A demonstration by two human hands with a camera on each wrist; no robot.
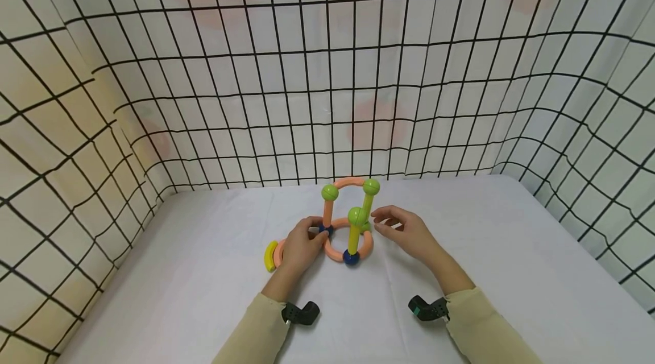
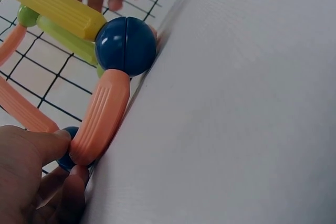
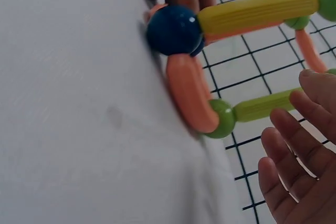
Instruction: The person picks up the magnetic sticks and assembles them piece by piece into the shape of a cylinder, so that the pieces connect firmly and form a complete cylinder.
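Observation:
A frame of magnetic rods and balls stands on the white table point(image 1: 204, 296). Its base is a ring of curved orange rods point(image 1: 335, 255), joined by blue and green balls. Upright from it rise an orange rod point(image 1: 328, 213), a yellow rod point(image 1: 354, 239) and a green rod point(image 1: 367, 205), each topped by a green ball. One curved orange rod point(image 1: 350, 181) bridges two of these tops. At the ring's left, my left hand point(image 1: 302, 244) pinches a blue ball point(image 2: 66, 162) between thumb and fingers. My right hand point(image 1: 406, 233) hovers beside the green rod, fingers loosely extended, holding nothing.
Left of my left hand lie a curved yellow rod point(image 1: 269, 256) and a curved orange rod point(image 1: 278, 253), the latter partly hidden by that hand. Black wire mesh point(image 1: 327, 91) walls in the table at the back and both sides.

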